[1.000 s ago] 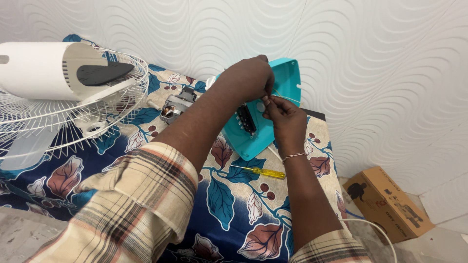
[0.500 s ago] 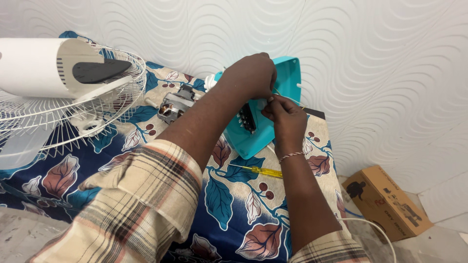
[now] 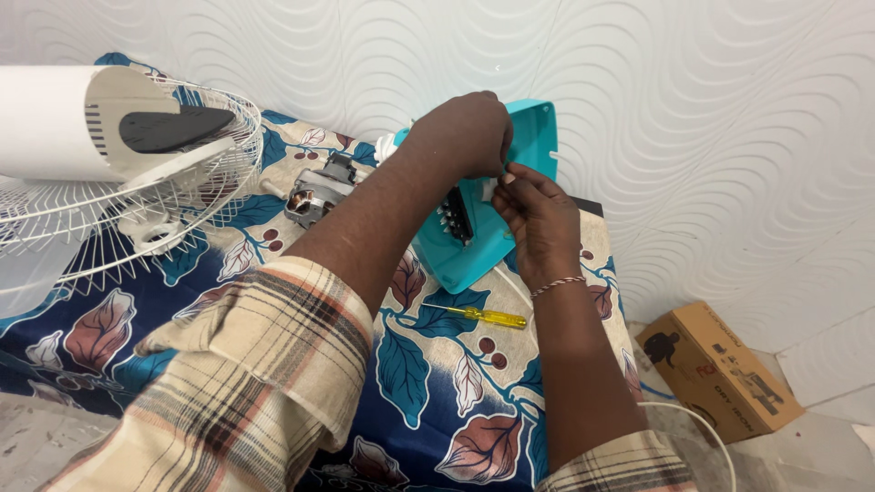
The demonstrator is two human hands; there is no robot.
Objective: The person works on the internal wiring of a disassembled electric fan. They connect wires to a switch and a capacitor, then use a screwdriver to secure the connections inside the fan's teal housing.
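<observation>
Both hands pinch at one small white part inside the teal plastic housing (image 3: 456,264), which stands tilted on the leaf-print cloth (image 3: 228,310) near the wall. Left hand (image 3: 460,137) arches over from above, fingers curled; right hand (image 3: 538,214) meets it, fingertips pressed together. A brown cardboard box (image 3: 720,369) with dark printing lies on the floor at far right.

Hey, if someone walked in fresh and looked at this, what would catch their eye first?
Both hands meet at the middle: the left hand and right hand work on a teal plastic housing propped on a blue leaf-print cloth. At far left lies a white fan with its wire guard. A yellow screwdriver lies on the cloth below the housing, and a cardboard box sits on the floor at right.
</observation>
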